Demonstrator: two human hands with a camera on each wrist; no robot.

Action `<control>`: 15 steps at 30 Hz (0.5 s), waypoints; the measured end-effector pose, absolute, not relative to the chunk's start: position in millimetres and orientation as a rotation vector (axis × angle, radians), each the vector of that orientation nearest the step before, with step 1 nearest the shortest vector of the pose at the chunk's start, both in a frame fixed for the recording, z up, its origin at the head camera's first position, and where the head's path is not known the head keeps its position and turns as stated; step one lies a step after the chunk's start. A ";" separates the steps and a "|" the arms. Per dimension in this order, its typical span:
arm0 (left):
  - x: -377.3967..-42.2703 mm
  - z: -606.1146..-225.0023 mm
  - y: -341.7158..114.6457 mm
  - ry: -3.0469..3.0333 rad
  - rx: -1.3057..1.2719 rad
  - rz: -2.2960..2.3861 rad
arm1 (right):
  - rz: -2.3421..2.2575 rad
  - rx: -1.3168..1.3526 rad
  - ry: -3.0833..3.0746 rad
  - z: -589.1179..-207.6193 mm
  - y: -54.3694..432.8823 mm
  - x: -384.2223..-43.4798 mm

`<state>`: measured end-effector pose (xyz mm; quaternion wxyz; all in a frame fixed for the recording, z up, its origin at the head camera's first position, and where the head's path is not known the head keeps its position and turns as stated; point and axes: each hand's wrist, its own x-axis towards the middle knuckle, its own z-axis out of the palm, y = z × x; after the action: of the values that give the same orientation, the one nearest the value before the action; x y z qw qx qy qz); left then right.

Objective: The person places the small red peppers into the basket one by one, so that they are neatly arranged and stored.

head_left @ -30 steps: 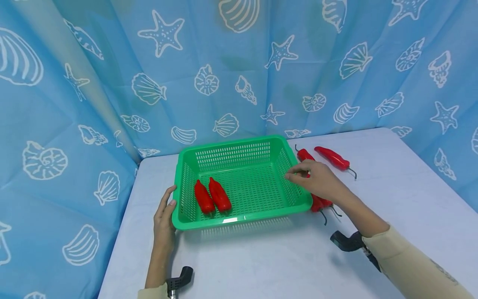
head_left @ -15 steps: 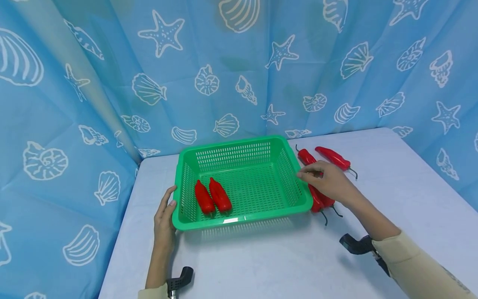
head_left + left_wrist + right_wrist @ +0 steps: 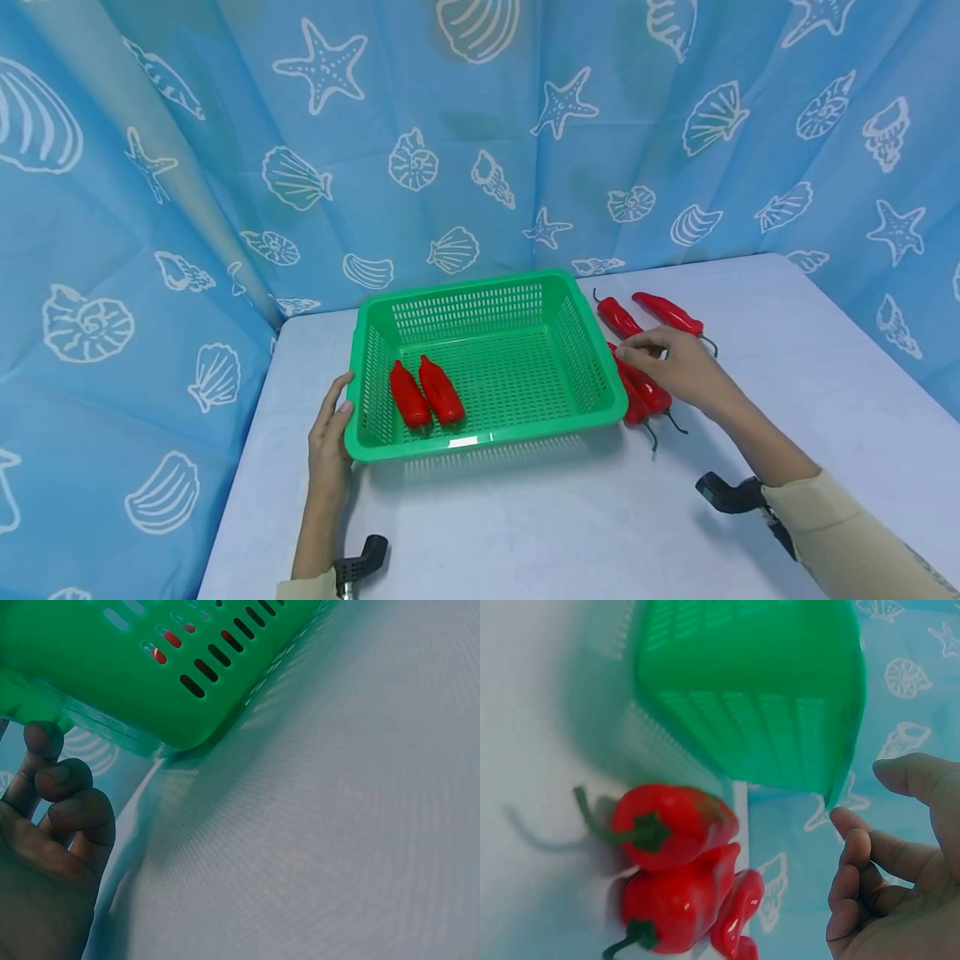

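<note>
Green plastic basket point(image 3: 517, 432) holds two red chili peppers point(image 3: 442, 395) at its left, long axes roughly front-to-back, tips away. Left hand point(image 3: 328, 446) touches basket, fingers relaxed; right hand point(image 3: 681, 367) near counter point(image 3: 525, 525) peppers point(image 3: 654, 398), fingers loosely bent, thumb apart, empty.

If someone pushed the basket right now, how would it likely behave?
The basket looks like slotted plastic, so it is probably light and fairly stiff. Its broad, shallow shape suggests sliding rather than tipping. The two peppers inside lie on their sides with bare floor beside them, so they might roll or shift.
</note>
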<state>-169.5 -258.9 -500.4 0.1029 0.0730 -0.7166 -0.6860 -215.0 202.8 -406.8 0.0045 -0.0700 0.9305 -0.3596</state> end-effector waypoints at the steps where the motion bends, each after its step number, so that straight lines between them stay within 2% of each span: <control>1: -169.4 -500.7 -259.1 -2.113 0.215 -2.027 | -1.123 -0.213 2.917 -408.9 204.5 -215.7; 15: -169.7 -500.0 -260.3 -2.131 0.199 -2.012 | -1.026 -0.074 2.930 -436.5 222.7 -230.1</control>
<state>-169.7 -260.3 -500.0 0.1017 0.0674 -0.7217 -0.6813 -230.1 222.7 -436.5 0.0182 -0.0239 0.9434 -0.3304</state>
